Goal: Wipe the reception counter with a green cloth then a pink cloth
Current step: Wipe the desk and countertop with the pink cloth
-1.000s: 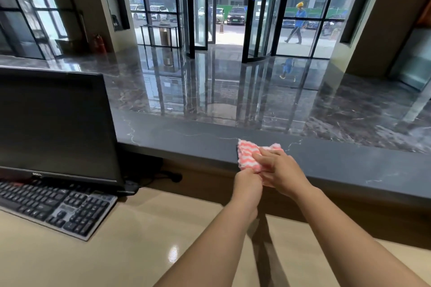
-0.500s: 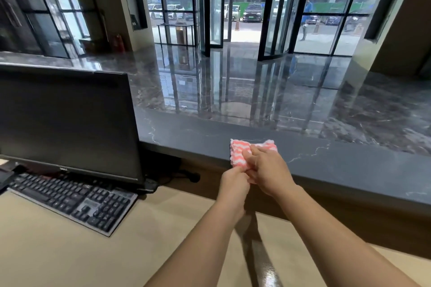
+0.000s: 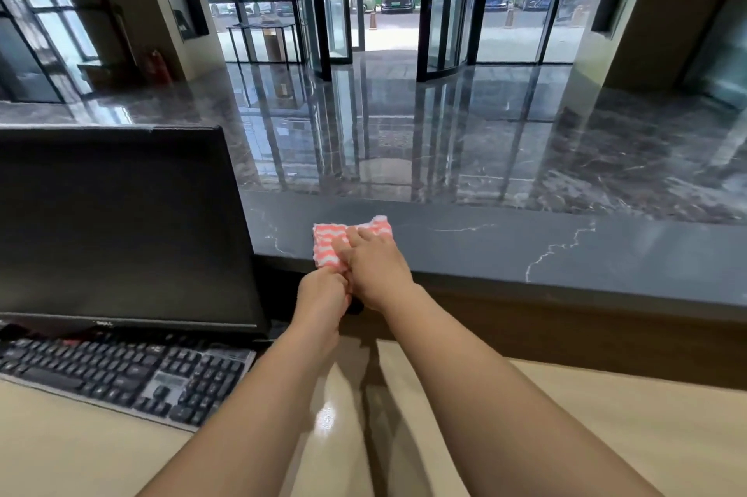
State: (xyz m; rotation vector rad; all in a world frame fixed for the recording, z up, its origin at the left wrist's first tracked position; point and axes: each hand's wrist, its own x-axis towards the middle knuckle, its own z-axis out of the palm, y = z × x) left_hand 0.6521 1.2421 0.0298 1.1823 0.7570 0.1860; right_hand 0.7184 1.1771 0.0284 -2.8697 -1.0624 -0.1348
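Beige lower table (image 3: pixel 81 452) carries a keyboard (image 3: pixel 121 371) and dark monitor (image 3: pixel 121 230) at left. Beyond, the left hand (image 3: pixel 321 294) pinches the near edge of the pink cloth (image 3: pixel 329 240); the right hand (image 3: pixel 374 266) presses it flat on the dark marble table (image 3: pixel 566 250), fingers (image 3: pixel 355 234) spread over it.
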